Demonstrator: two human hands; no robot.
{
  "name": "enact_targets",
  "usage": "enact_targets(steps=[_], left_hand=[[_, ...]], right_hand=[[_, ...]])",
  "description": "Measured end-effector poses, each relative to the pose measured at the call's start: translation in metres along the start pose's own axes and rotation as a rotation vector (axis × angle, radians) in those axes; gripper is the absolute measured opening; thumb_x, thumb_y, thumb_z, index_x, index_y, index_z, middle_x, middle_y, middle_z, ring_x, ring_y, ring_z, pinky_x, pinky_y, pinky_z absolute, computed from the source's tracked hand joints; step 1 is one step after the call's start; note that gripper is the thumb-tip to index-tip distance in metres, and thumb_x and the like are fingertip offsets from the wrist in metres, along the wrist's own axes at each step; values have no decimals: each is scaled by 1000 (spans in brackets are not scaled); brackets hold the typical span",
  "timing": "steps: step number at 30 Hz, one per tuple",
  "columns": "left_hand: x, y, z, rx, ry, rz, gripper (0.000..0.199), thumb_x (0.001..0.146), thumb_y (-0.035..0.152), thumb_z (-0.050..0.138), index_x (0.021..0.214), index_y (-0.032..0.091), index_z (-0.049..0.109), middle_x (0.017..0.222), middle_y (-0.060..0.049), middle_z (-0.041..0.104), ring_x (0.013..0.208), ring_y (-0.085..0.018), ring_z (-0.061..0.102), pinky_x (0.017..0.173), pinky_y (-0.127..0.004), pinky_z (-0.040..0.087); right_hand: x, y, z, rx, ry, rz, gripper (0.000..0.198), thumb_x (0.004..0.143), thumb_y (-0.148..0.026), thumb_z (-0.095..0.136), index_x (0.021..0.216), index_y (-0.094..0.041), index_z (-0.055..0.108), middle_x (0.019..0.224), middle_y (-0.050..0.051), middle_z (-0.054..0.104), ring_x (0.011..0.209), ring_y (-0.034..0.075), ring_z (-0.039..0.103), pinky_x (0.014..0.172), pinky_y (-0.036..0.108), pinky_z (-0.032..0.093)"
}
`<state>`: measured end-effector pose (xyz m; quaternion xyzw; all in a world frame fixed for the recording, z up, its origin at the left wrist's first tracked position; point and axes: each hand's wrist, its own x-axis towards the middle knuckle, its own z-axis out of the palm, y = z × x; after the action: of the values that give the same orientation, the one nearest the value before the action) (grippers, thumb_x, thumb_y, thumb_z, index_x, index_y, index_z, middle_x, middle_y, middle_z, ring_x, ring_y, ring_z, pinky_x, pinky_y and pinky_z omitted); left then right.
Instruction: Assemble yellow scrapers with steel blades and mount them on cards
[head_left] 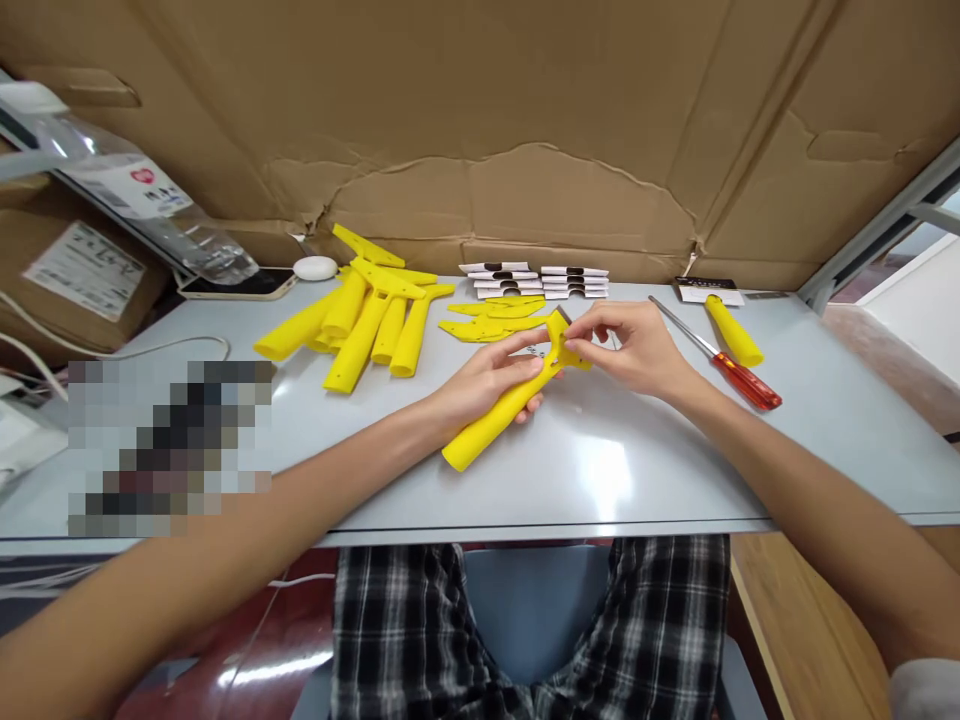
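Cardboard: a tall brown sheet along the far side, closing off reach that way.
Tabletop: the pale, glossy table; a dropped small part could skid here, being smooth.
Bottle: a clear bottle leans at far left, well apart from the work.
Pile: yellow handles overlap left of the hands; a leftward elbow or wrist swing could scatter them.
Left hand: the left hand has its fingers curled round the held handle, tilted above the table's middle.
Right hand: the right hand pinches narrowly at its head; whether the metal strip is gripped too, I cannot tell.
Screwdriver: the red screwdriver lies near the right forearm, beside a loose handle; a sideways sweep might knock it.
Packets: paper packets are stacked beyond flat yellow pieces.
Strip: the metal strip might nick a fingertip if the pinch slips.
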<state>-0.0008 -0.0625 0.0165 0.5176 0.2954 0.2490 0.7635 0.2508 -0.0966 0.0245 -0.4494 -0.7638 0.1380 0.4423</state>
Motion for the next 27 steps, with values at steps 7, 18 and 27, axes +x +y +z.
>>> enact_targets(steps=[7, 18, 27], left_hand=[[-3, -2, 4, 13, -13, 30, 69, 102, 34, 87, 163, 21, 60, 111, -11, 84, 64, -13, 70, 54, -24, 57], [-1, -3, -4, -10, -63, 7, 67, 93, 42, 96, 148, 23, 61, 108, -10, 83, 62, -13, 68, 53, -25, 53], [-3, -4, -3, -39, -87, -27, 63, 93, 39, 94, 143, 27, 58, 110, -8, 81, 61, -11, 65, 53, -24, 49]], right_hand=[[-1, 0, 6, -68, 52, -79, 20, 102, -41, 79, 99, -24, 88, 104, 7, 74, 92, 11, 64, 75, 25, 50], [-1, 5, 9, -14, 27, -15, 23, 98, -43, 82, 96, -21, 85, 100, 6, 74, 92, 12, 62, 78, 26, 52], [-2, 2, 9, -15, 30, 39, 20, 97, -37, 76, 99, -22, 89, 106, 6, 77, 99, 12, 68, 79, 25, 53]])
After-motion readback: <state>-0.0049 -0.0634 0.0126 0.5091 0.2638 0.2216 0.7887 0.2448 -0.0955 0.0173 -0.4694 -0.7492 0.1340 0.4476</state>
